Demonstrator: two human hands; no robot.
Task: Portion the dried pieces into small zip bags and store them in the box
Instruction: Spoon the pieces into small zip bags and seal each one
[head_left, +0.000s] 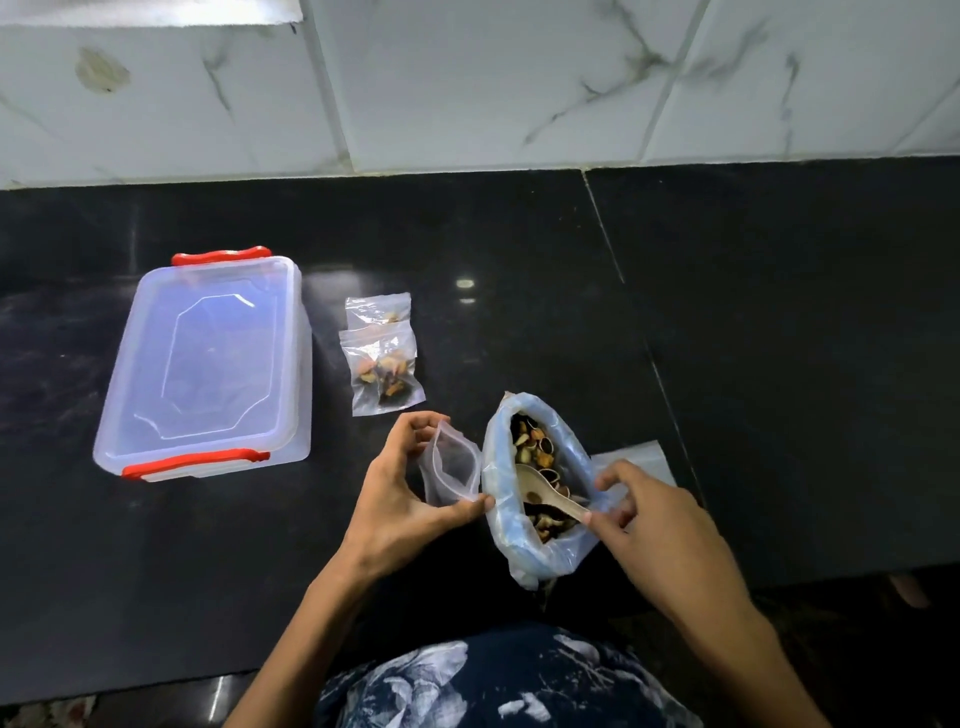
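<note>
We see the left hand (400, 483) pinching an empty small zip bag (451, 470), thumb and fingers holding its mouth open, right up against the big bag (537, 488). That big bag is clear bluish plastic with its top rolled down, standing on the black countertop (727, 338) and packed with dried pieces (535, 447), curled little scraps in orange, tan and dark brown. The right hand (660, 525) grips the handle of a pale spoon (545, 488), whose bowl lies down among the pieces. Beyond the left hand we spot two filled zip bags (384, 358) lying flat, one overlapping the other, each clear with a small cluster of the same mixed pieces at the bottom. To their left sits the box (208, 364), translucent plastic, lid on, red clips at both ends. More flat clear plastic (641, 460) peeks out behind the right hand.
</note>
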